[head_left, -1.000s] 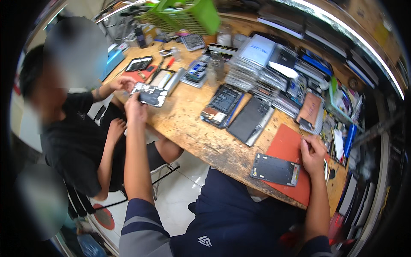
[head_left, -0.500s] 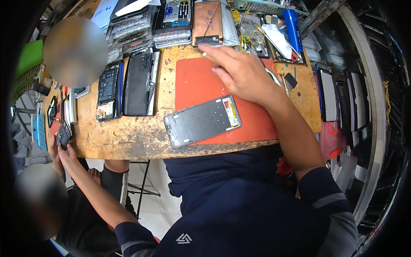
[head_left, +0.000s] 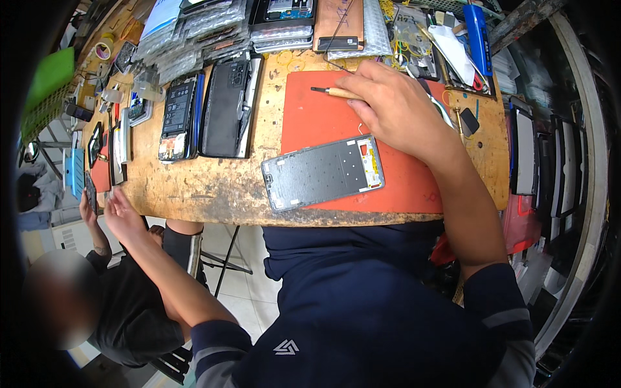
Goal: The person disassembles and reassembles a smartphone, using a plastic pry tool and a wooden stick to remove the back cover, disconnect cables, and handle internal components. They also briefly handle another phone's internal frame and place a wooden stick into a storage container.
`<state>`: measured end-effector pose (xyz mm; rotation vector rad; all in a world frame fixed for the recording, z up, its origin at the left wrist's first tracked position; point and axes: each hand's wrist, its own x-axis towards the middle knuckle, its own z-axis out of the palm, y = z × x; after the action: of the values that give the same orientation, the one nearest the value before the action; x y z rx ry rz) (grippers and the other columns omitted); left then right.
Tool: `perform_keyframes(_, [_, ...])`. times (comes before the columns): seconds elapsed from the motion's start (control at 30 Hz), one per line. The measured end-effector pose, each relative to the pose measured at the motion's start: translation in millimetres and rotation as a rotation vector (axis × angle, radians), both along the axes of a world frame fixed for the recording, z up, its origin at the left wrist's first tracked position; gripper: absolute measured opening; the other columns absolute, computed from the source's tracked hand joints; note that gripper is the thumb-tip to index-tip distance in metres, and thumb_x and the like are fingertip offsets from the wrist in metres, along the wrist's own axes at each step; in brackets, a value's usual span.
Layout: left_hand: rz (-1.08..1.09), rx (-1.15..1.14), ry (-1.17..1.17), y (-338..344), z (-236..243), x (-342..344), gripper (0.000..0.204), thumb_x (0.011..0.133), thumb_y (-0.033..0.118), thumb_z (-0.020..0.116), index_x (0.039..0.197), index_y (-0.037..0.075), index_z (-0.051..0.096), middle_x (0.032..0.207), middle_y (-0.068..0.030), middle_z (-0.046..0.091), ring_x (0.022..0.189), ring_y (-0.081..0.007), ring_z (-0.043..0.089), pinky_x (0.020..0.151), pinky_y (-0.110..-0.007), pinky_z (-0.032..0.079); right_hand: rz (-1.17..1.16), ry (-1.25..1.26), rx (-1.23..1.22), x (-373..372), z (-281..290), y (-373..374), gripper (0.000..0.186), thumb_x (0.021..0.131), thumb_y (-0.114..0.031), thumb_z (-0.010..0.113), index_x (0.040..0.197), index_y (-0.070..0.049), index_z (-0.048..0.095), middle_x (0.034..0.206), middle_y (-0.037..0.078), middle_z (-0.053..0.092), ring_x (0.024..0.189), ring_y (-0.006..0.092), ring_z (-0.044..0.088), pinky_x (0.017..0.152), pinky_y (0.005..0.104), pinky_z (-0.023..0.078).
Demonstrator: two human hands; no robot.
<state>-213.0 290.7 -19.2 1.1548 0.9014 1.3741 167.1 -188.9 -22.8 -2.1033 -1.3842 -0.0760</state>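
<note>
My right hand (head_left: 401, 110) is above the orange-red mat (head_left: 304, 123). Its thumb and fingers close on a slim wooden-handled tool (head_left: 341, 94), whose short dark tip points left; its exact kind is unclear. Below that hand, a grey phone frame (head_left: 317, 173) lies tilted, partly on the mat and partly on the wood. My left hand (head_left: 124, 215) is at the left table edge, fingers stretched and apart, holding nothing. Just left of it, another person's hand (head_left: 89, 210) holds a dark phone (head_left: 90, 191) on edge.
Left of the mat are an opened phone with its battery showing (head_left: 178, 116) and a black back cover (head_left: 225, 110). Bubble-wrapped stacks (head_left: 200, 39) line the back. A blue tube-shaped tool (head_left: 477, 40) stands back right. The other person sits at the left.
My left hand has let go of the dark phone, which the other person now holds. The wooden-handled tool has come into sight in my right hand. The view has shifted slightly.
</note>
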Motion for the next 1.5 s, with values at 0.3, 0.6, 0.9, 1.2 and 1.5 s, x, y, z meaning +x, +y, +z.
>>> perform_keyframes(0.3, [-0.616,0.894,0.715,-266.9,-11.0,86.9,0.013,0.106,0.008,0.064,0.105,-0.002,0.071,0.105,-0.0133,0.076,0.102,-0.0338,0.073,0.106,-0.051,0.054,-0.029,-0.052,0.241,6.8,7.4,2.7,0.022,0.093,-0.002,0.076,0.115,0.000,0.073,0.098,0.013,0.067,0.090,0.0308,0.070,0.082,0.0423,0.058])
perform_keyframes(0.6, [-0.378,0.776,0.644,-259.1,-18.3,94.1,0.053,0.098,-0.003,0.063,0.149,-0.002,0.047,0.136,-0.0215,0.065,0.124,-0.0335,0.065,0.119,-0.049,0.044,-0.222,-0.037,0.639,10.5,31.0,1.7,0.015,0.096,-0.006,0.079,0.092,-0.002,0.065,0.083,0.006,0.064,0.068,0.0160,0.065,0.059,0.0309,0.053])
perform_keyframes(0.9, [0.079,0.745,0.492,-222.8,47.7,60.9,0.027,0.106,-0.002,0.060,0.132,-0.007,0.062,0.125,-0.0177,0.070,0.109,-0.0246,0.070,0.101,-0.036,0.056,-0.208,-0.015,0.537,8.1,23.5,-0.6,0.024,0.107,-0.016,0.073,0.094,0.003,0.075,0.073,0.003,0.065,0.065,0.0095,0.058,0.060,0.0270,0.046])
perform_keyframes(1.2, [-0.174,0.588,0.557,-252.1,-3.9,100.5,0.020,0.103,-0.002,0.064,0.120,-0.002,0.074,0.107,-0.0146,0.079,0.112,-0.0310,0.075,0.123,-0.051,0.042,-0.274,0.248,0.674,-54.7,86.6,-105.9,0.030,0.107,-0.015,0.066,0.125,0.009,0.070,0.091,0.009,0.068,0.081,0.0141,0.066,0.074,0.0287,0.052])
perform_keyframes(1.5, [-0.922,1.090,1.127,-341.1,6.5,143.9,0.068,0.103,0.031,0.065,0.159,-0.003,0.048,0.167,-0.0253,0.046,0.159,-0.0468,0.037,0.131,-0.059,0.024,-0.160,0.066,0.063,-117.5,30.0,-105.2,0.042,0.089,-0.011,0.079,0.129,0.001,0.075,0.112,0.013,0.077,0.109,0.0349,0.072,0.098,0.0485,0.054])
